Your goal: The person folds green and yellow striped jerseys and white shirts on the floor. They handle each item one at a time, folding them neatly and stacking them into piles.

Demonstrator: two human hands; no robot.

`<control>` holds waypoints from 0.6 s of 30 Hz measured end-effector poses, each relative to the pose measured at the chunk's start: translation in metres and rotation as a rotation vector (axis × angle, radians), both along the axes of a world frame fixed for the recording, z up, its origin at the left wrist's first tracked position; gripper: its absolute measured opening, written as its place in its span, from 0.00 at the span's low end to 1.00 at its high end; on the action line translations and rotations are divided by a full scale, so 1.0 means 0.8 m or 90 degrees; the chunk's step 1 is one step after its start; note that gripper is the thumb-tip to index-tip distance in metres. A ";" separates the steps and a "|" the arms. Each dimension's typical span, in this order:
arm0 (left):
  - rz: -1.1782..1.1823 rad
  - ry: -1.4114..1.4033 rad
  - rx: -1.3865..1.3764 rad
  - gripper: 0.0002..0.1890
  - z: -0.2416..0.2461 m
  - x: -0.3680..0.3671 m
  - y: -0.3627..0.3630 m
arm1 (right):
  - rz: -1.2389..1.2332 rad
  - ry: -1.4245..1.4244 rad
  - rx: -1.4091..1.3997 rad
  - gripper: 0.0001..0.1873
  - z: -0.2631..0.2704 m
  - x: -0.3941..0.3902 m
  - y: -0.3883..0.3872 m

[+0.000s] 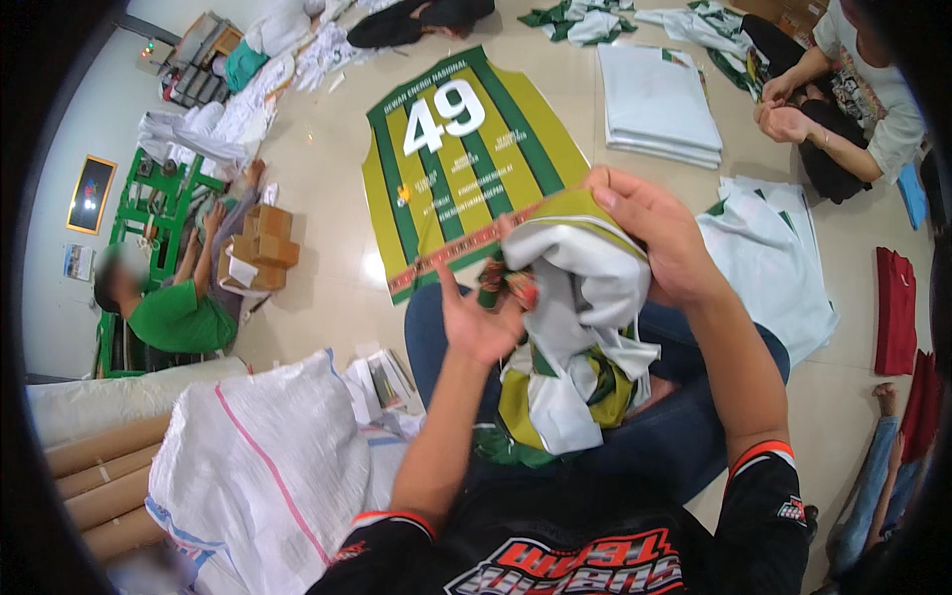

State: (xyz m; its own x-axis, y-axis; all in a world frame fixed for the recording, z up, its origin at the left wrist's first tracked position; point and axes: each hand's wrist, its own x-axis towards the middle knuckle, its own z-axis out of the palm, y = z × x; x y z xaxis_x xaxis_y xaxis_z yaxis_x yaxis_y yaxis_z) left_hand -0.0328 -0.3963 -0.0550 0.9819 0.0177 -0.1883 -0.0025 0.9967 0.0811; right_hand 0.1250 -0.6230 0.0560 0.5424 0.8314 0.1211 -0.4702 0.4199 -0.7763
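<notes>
My right hand (654, 230) pinches the olive edge of a bunched jersey (580, 260), white on its inner side, above my lap. Its lower folds, white, olive and green, hang between my legs. My left hand (483, 320) is palm up at the jersey's left side, thumb spread away from the cloth. Some of its fingers are hidden by the fabric, and a green and red patterned bit lies against them. Beyond my hands a flat green and olive jersey panel (461, 156) with a large white number lies on the floor, a patterned band along its lower edge.
Stacked white panels (658, 104) and loose white cloth (766, 260) lie to the right. A white woven sack (268, 461) and cardboard tubes (111, 476) are at left. Cardboard boxes (260, 245) stand near a person in green (186, 312). Another person (855, 104) sits at upper right.
</notes>
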 end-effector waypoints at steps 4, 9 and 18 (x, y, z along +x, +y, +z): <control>0.041 0.063 0.133 0.46 -0.014 -0.001 -0.048 | -0.033 0.049 0.064 0.13 0.017 0.002 -0.012; -0.150 0.147 0.523 0.35 -0.011 0.005 -0.063 | -0.192 0.069 0.054 0.14 0.040 -0.006 -0.020; 0.165 0.029 0.583 0.20 0.156 -0.018 0.013 | 0.157 -0.133 0.289 0.39 0.034 0.065 -0.082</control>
